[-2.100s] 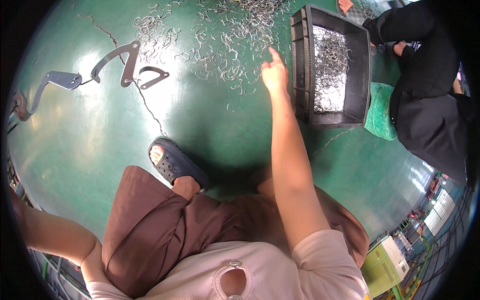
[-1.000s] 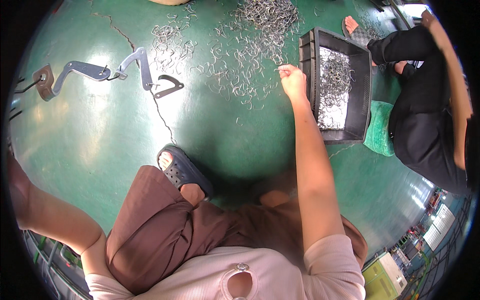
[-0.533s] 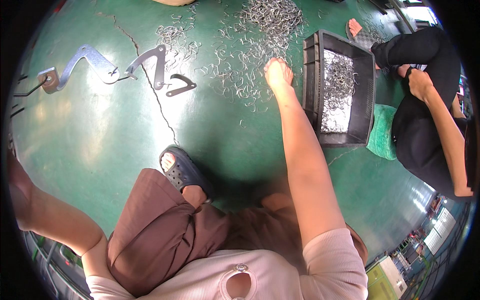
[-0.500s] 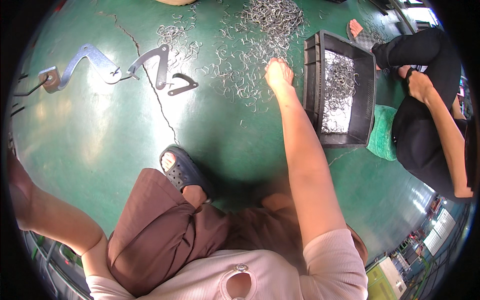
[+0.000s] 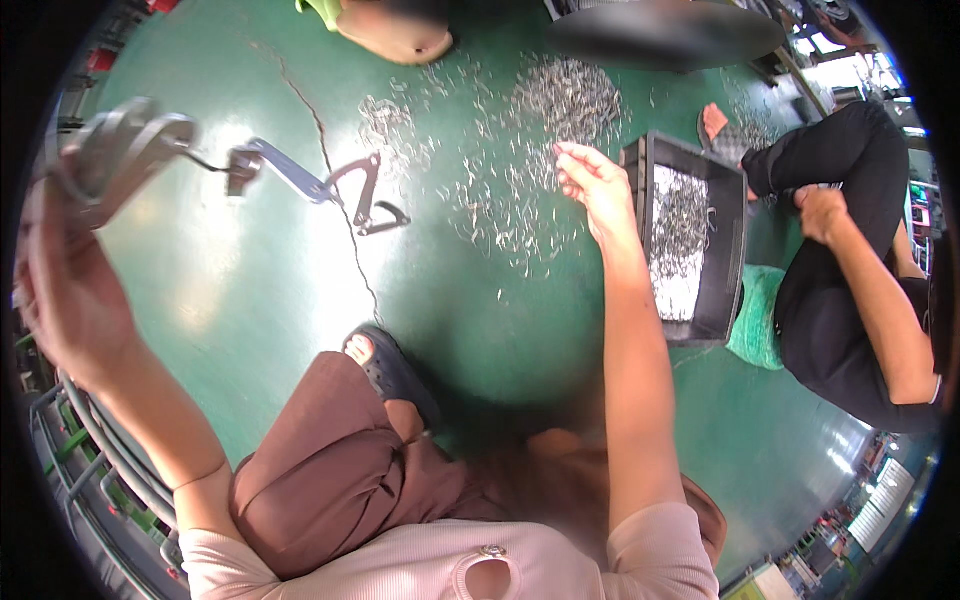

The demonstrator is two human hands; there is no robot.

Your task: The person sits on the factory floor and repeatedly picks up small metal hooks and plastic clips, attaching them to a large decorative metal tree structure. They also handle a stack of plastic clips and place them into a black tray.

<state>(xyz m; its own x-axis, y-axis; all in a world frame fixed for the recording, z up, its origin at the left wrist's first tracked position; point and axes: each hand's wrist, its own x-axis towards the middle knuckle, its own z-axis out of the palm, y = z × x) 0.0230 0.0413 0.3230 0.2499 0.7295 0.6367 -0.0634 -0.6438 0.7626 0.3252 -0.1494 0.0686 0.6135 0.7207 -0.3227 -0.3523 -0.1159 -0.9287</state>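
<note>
At the far left my left hand (image 5: 80, 300) is raised and smeared by motion, its fingers closed about the upper end of a chain of metal brackets. The chain hangs out over the floor: a bunch of blurred plates by the fingers, a hook, a bluish flat bracket (image 5: 290, 170), then darker curved plates (image 5: 368, 190). My right hand (image 5: 600, 190) is lifted above the floor beside the black crate, fingertips pinched together. Whatever is between them is too small to make out. Beneath it lie scattered small bent wire hooks (image 5: 515, 220), with a denser heap (image 5: 570, 95) farther away.
A black plastic crate (image 5: 730, 260) with small metal hooks on a white lining stands right of my right arm. Beyond it sits another person in dark trousers (image 5: 830, 290), near a green bundle (image 5: 757, 320). A dark rounded object (image 5: 665, 35) is at the far edge.
My right hand has risen from the scattered hooks, fingertips pinched. My left hand has come up into fuller view with more of the bracket chain. The whole view has shifted.
</note>
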